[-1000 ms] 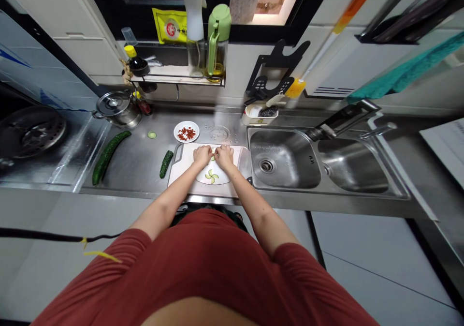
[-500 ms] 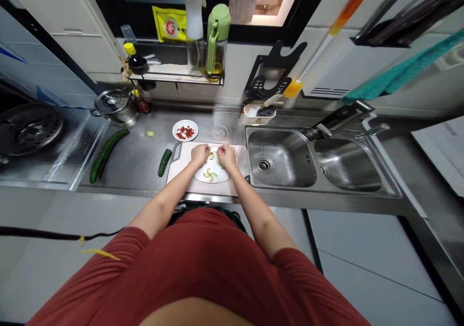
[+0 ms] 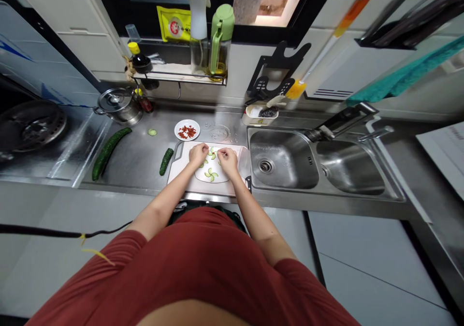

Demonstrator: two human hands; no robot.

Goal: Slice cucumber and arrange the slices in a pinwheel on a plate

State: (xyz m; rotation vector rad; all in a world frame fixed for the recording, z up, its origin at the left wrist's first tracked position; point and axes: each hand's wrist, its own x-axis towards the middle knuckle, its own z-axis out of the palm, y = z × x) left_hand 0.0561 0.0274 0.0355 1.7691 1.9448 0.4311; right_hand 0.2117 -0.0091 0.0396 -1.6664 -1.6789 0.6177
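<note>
I'm watching from the head camera, looking down on a steel tabletop (image 3: 137, 166) with a white cutting board (image 3: 184, 181) at its front edge. An oval white plate (image 3: 200, 175) lies on the board, and cucumber slices (image 3: 209, 173) are laid out on it in a loose ring. My left hand (image 3: 198, 154) and right hand (image 3: 228, 160) are over the plate's far side, close together. The fingers (image 3: 206, 148) of both hands are curled and pinched toward each other, just above the slices and right beside them. I can't tell whether they're gripping a slice. To the left of the board lie a cut cucumber (image 3: 166, 161) and a whole one (image 3: 107, 153), with a single slice (image 3: 152, 132) and a small dish of red shreds (image 3: 187, 132) beyond. The sink (image 3: 282, 161) is to the right.
</note>
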